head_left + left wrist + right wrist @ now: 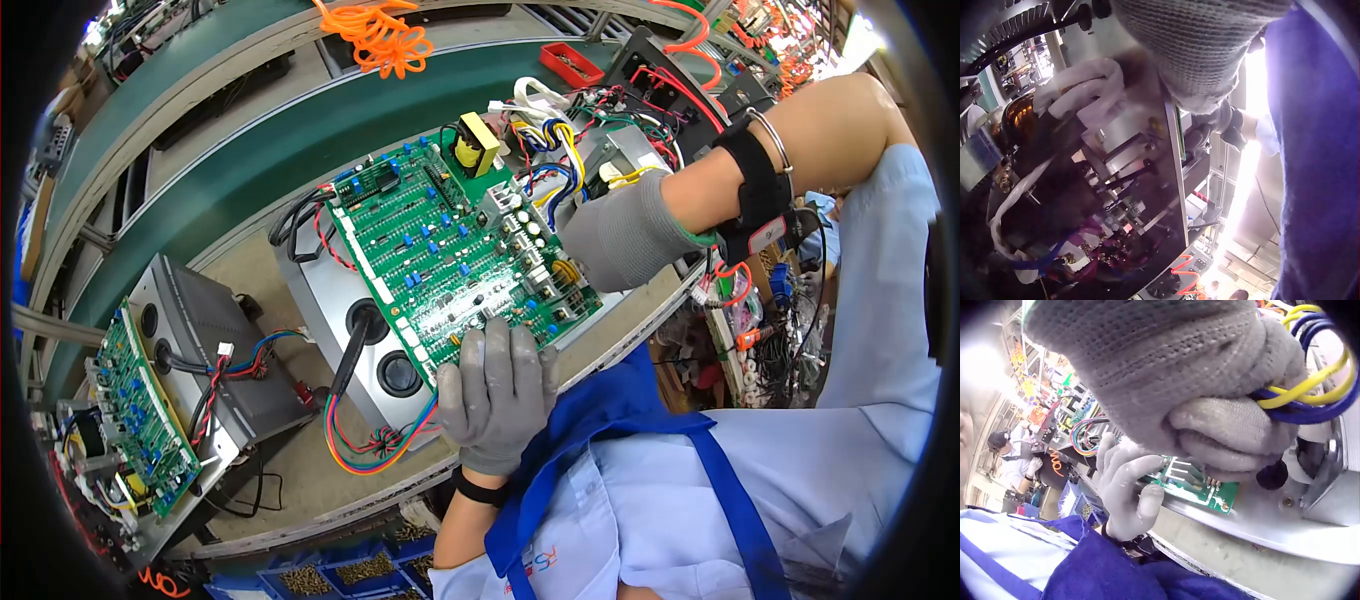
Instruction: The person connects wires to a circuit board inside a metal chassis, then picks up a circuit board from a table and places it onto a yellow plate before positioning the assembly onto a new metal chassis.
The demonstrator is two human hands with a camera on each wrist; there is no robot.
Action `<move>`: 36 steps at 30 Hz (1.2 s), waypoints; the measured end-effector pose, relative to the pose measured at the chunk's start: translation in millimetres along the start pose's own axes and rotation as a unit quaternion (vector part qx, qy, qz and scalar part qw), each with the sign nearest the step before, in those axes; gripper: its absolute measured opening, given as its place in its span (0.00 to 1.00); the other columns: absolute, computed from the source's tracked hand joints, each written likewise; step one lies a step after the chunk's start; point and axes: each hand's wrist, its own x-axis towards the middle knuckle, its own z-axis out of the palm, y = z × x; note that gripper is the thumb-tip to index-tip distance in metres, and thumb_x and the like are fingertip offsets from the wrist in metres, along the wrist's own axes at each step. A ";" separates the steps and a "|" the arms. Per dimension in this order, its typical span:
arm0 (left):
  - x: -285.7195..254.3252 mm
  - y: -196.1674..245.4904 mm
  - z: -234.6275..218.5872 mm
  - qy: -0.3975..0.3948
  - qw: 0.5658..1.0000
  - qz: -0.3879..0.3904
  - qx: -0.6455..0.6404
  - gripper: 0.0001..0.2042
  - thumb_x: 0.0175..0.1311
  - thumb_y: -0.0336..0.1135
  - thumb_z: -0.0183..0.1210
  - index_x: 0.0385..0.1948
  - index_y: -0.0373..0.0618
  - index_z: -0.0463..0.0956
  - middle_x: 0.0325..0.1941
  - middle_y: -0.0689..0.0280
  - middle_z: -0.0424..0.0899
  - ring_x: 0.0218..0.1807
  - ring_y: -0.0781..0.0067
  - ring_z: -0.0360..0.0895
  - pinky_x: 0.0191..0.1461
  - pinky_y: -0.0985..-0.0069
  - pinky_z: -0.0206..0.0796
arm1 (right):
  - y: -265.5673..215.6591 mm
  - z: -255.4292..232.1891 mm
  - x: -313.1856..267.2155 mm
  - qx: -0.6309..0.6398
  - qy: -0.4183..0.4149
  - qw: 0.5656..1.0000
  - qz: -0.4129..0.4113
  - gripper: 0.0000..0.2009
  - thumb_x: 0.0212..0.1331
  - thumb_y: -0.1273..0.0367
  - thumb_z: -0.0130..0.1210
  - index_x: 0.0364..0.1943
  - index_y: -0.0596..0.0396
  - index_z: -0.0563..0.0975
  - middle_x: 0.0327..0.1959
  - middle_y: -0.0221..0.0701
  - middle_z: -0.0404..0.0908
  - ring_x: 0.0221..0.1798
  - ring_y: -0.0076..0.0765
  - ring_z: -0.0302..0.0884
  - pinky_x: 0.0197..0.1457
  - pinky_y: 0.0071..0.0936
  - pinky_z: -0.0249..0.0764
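Observation:
A green circuit board (400, 230) with blue parts lies tilted over a metal chassis (345, 345) in the head view. My left hand (500, 395), in a grey glove, rests on its near edge with fingers extended over it. My gloved right hand (625, 235) is at the board's right side, its fingertips hidden there. In the right wrist view, the curled fingers of my right hand (1210, 406) grip yellow and blue wires (1310, 390); my left hand (1129, 487) is beside the board (1200, 494). Grey glove knit (1197, 50) fills the top of the left wrist view.
Another grey chassis (215, 340) with a green board (145, 400) stands at the left. A yellow transformer (476, 145) rises at the board's far edge. Beyond are a red tray (571, 65) and a coiled orange hose (385, 40). Blue bins (365, 572) hold small parts below the bench.

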 end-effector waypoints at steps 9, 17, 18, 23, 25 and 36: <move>-1.4 -1.4 0.2 0.012 1.000 0.007 -0.006 0.12 0.66 0.48 0.51 0.37 0.54 0.78 0.43 0.69 0.81 0.48 0.69 0.78 0.64 0.63 0.52 | 14.8 -7.2 -11.6 0.616 -0.050 0.771 0.154 0.15 0.63 0.64 0.47 0.35 0.64 0.77 0.25 0.36 0.81 0.26 0.34 0.81 0.27 0.33 0.76; 1.3 0.6 0.4 0.003 1.000 0.002 0.000 0.13 0.66 0.49 0.50 0.37 0.54 0.78 0.43 0.70 0.81 0.47 0.69 0.78 0.64 0.63 0.53 | 12.6 -8.1 -13.7 0.485 -0.013 0.864 0.135 0.13 0.63 0.64 0.50 0.31 0.62 0.79 0.20 0.35 0.81 0.21 0.34 0.81 0.23 0.32 0.76; 0.3 -0.2 -0.1 0.001 1.000 0.008 0.000 0.13 0.66 0.49 0.50 0.37 0.54 0.78 0.43 0.70 0.81 0.47 0.69 0.78 0.63 0.63 0.54 | 10.9 -10.1 -17.8 0.529 0.006 0.838 0.136 0.14 0.63 0.64 0.50 0.29 0.61 0.80 0.19 0.35 0.80 0.21 0.34 0.81 0.24 0.32 0.76; -0.9 -2.8 0.4 0.003 1.000 0.016 -0.003 0.13 0.66 0.49 0.50 0.37 0.54 0.78 0.44 0.71 0.81 0.46 0.71 0.77 0.61 0.63 0.55 | 31.6 1.4 -1.6 0.547 -0.047 0.833 0.066 0.14 0.61 0.64 0.51 0.33 0.65 0.78 0.26 0.37 0.84 0.24 0.35 0.82 0.26 0.31 0.79; -1.2 -1.1 -0.5 0.001 1.000 0.015 0.011 0.12 0.65 0.49 0.51 0.37 0.54 0.78 0.44 0.71 0.80 0.47 0.72 0.77 0.61 0.63 0.55 | 31.8 6.3 6.9 0.477 0.004 0.877 0.050 0.14 0.62 0.63 0.51 0.33 0.62 0.79 0.26 0.36 0.83 0.25 0.35 0.82 0.28 0.33 0.78; -0.5 6.9 -1.4 0.027 0.999 0.012 0.015 0.13 0.63 0.49 0.53 0.37 0.52 0.78 0.44 0.68 0.81 0.50 0.66 0.76 0.70 0.60 0.48 | -34.5 14.3 -26.9 0.275 0.219 0.911 0.214 0.14 0.53 0.66 0.59 0.40 0.61 0.81 0.39 0.46 0.84 0.40 0.54 0.83 0.40 0.47 0.80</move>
